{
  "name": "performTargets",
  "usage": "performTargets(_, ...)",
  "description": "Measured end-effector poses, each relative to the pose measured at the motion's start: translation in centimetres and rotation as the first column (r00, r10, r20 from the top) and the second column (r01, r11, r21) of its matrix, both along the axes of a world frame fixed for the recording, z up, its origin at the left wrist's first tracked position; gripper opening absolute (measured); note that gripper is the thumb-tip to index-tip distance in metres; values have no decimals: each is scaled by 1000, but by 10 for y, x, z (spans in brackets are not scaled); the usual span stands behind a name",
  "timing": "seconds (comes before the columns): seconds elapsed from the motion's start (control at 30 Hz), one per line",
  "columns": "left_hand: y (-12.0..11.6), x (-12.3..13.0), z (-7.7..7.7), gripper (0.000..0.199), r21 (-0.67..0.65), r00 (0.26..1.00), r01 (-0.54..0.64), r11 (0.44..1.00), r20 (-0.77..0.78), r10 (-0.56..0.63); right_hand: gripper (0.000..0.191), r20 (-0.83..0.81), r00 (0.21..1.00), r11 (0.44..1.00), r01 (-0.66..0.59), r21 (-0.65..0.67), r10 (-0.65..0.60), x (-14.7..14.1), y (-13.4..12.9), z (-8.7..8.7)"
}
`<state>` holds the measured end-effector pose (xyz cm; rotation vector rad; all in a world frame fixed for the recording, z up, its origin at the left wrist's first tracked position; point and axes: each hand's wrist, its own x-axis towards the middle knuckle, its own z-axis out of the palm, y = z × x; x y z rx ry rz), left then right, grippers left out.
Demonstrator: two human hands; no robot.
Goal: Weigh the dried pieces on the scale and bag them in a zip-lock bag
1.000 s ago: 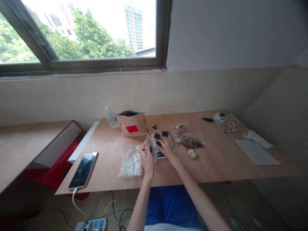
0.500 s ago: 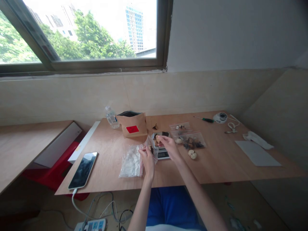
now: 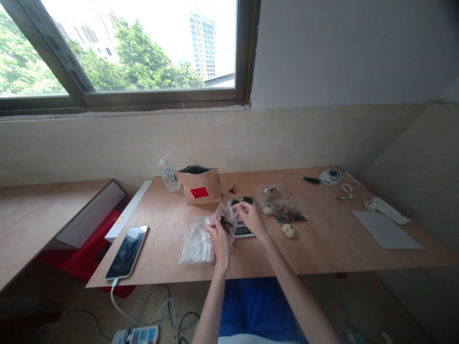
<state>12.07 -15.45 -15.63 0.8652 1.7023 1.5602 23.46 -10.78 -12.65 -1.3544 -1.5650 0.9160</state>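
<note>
My left hand (image 3: 218, 237) is closed on the edge of a clear plastic bag (image 3: 224, 210), with dark dried pieces (image 3: 226, 224) inside it. Over the left part of a small scale (image 3: 244, 230) is my right hand (image 3: 248, 217), its fingers bent by the bag's mouth; whether they pinch anything is too small to tell. Some dark pieces lie on the scale's plate, partly covered by my right hand. Flat clear bags (image 3: 196, 243) lie left of my left hand. An open brown paper bag (image 3: 201, 185) with a red label stands behind them.
A bottle (image 3: 169, 177) stands at the back left, a phone (image 3: 127, 252) at the front left. Right of the scale lie filled bags (image 3: 289, 210) and a pale round piece (image 3: 288, 231). Farther right are a screwdriver (image 3: 311, 180), a white camera (image 3: 330, 176) and a white sheet (image 3: 387, 230).
The light brown piece that my right hand held by the bag is no longer seen in its fingers. More dark pieces show inside the bag at my left hand. The view has shifted slightly.
</note>
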Motion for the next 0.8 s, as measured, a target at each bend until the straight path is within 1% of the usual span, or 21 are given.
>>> performTargets(0.03,0,0,1,25,-26,1000,-16,1000,-22,16,26,60,997,995,52,82,-57,2,7,-4)
performTargets(0.07,-1,0,3,25,-42,999,-27,999,-40,25,25,141,985,984,75,164,-99,5,14,-10)
performTargets(0.1,-1,0,4,26,-45,998,-31,998,-52,28,24,238,964,971,61,232,-118,7,22,-16)
performTargets(0.13,-1,0,5,26,-37,998,-26,999,-55,24,26,341,933,963,22,270,-117,9,29,-23)
performTargets(0.2,-3,1,6,26,-9,999,-10,1000,-45,10,29,522,848,962,-62,267,-90,11,43,-36)
performTargets(0.23,-3,2,6,26,10,999,0,1000,-40,0,30,587,805,965,-81,249,-84,11,48,-41)
performTargets(0.3,-6,3,7,26,54,999,13,998,-35,-11,27,662,743,971,-76,228,-97,10,54,-47)
performTargets(0.33,-7,3,8,25,74,999,16,997,-32,-14,24,676,729,971,-67,228,-108,9,56,-48)
performTargets(0.4,-9,3,10,25,94,1000,17,995,-22,-15,19,656,745,968,-54,243,-123,9,56,-45)
performTargets(0.47,-10,3,10,26,83,1000,14,996,-10,-14,15,558,819,961,-29,274,-134,9,51,-37)
performTargets(0.53,-9,2,9,27,57,1000,4,998,-2,-3,16,373,914,954,45,297,-159,7,42,-26)
performTargets(0.6,-8,1,8,28,38,1000,-9,999,1,9,21,175,971,952,108,287,-163,3,30,-12)
performTargets(0.63,-8,1,8,28,36,1000,-14,999,3,14,24,108,985,957,101,273,-135,1,24,-4)
performTargets(0.67,-8,1,7,28,37,1000,-12,999,4,12,26,70,994,964,66,258,-86,-2,18,3)
performTargets(0.73,-7,2,8,27,36,1000,-8,999,13,8,28,65,997,970,-52,238,38,-7,8,16)
performTargets(0.77,-7,3,8,27,31,1000,-12,999,20,11,28,81,993,966,-98,240,81,-9,6,20)
performTargets(0.8,-7,3,8,26,24,999,-18,1000,30,18,27,101,990,960,-117,255,94,-9,5,21)
